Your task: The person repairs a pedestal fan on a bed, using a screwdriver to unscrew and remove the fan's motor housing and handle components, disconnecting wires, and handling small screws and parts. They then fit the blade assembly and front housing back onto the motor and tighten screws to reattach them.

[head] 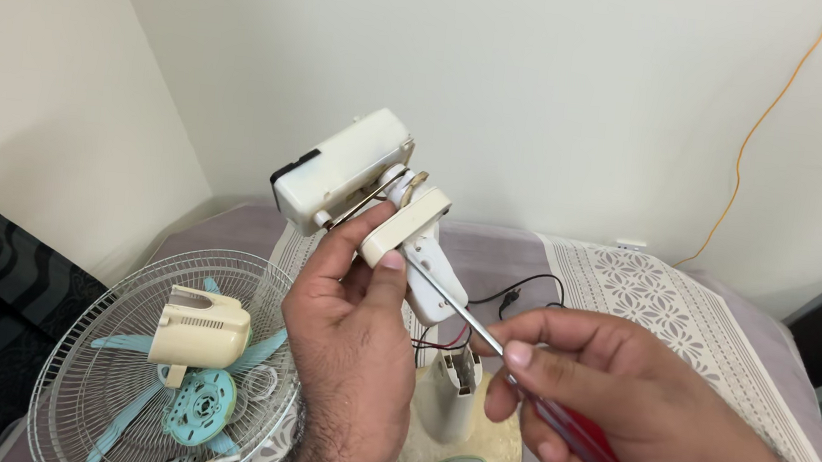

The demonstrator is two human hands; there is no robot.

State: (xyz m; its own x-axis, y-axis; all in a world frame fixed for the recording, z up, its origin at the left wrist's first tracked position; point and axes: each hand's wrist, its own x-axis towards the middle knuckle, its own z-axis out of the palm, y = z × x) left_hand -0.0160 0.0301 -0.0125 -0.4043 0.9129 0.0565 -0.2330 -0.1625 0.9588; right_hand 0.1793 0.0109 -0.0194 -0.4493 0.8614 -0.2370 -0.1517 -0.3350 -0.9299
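Unscrewing is in hand: left hand (352, 326) grips the fan part (374, 192), right hand (616, 401) clasps the screwdriver (518, 372). Next move probably needs steady turning.

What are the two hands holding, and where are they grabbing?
The left hand grips the cream fan motor unit at its neck joint. The right hand holds a screwdriver by its red handle.
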